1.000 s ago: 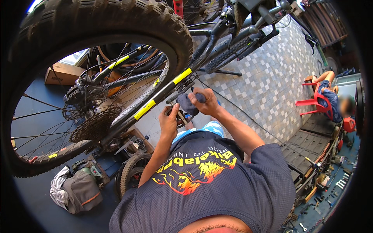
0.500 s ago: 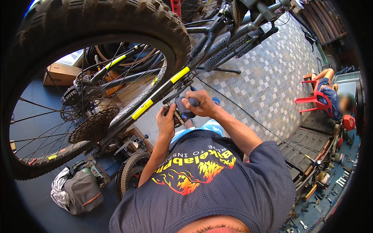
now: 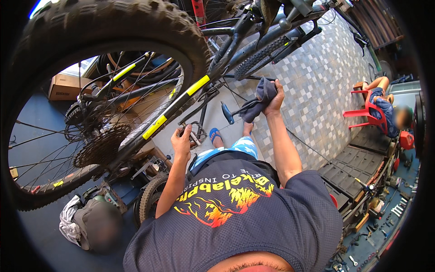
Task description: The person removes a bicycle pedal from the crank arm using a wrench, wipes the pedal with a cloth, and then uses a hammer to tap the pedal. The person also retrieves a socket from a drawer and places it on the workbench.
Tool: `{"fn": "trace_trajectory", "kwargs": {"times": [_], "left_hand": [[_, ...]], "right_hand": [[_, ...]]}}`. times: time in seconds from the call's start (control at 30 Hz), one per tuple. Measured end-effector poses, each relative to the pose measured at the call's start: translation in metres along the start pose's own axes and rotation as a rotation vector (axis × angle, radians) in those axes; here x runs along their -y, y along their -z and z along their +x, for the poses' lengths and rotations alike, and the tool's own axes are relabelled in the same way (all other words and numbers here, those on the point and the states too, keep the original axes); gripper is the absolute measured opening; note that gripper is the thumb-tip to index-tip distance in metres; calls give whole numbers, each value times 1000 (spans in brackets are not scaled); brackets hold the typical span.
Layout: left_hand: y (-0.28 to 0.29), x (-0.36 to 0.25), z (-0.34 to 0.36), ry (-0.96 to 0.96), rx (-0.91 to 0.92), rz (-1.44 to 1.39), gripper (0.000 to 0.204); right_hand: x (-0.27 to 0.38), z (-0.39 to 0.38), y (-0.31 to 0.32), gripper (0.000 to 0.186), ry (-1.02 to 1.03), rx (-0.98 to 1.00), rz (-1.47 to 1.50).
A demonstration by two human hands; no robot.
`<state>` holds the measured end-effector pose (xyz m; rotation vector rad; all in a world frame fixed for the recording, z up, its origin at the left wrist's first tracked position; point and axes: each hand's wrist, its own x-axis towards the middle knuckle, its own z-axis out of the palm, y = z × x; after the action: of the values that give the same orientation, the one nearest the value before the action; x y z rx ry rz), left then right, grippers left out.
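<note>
My left hand (image 3: pixel 181 141) is closed with a small dark item at its fingertips, too small to name, beside a metal bicycle part (image 3: pixel 195 136) hanging below the frame tube (image 3: pixel 174 108) with yellow strips. My right hand (image 3: pixel 274 99) is closed on a bunched dark grey rag (image 3: pixel 265 93), held out right of the bicycle; a blue T-handle tool (image 3: pixel 226 113) sticks out from the rag. The large knobby rear tire (image 3: pixel 104 22) fills the upper left, with spokes and a cassette (image 3: pixel 99 147) inside it.
A person (image 3: pixel 380 109) sits in a red chair (image 3: pixel 362 115) at the right. A tool board (image 3: pixel 392 226) and black mats (image 3: pixel 346 170) line the right side. A grey bag (image 3: pixel 90 224), cardboard box (image 3: pixel 68 88) and small wheel (image 3: pixel 154 190) are on the left. A cable crosses the tiled floor (image 3: pixel 299 77).
My right hand has moved up and right, away from the frame, carrying the rag and exposing the blue tool. My left hand has shifted slightly left. The bicycle sits a little further left in view.
</note>
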<state>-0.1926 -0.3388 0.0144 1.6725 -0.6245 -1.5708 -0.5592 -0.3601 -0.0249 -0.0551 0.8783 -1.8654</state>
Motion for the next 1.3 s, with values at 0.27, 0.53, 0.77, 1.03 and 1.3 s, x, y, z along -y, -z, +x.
{"fn": "trace_trajectory", "kwargs": {"times": [0.27,0.53,0.77,1.03,1.3], "left_hand": [[-3,65,73,82,-84,345,35],[-17,109,123,69,-1,435,31],[-15,120,134,41,0,538,31],[-18,109,124,44,11,516,35],[-10,108,121,56,-43,646,36]], "right_hand": [[-49,45,42,46,-109,-154,105],[-68,62,42,51,-211,-66,192],[-100,86,65,51,-267,-198,151],[-109,111,62,47,-332,-169,95],[-74,101,7,31,-68,-329,-29]]}}
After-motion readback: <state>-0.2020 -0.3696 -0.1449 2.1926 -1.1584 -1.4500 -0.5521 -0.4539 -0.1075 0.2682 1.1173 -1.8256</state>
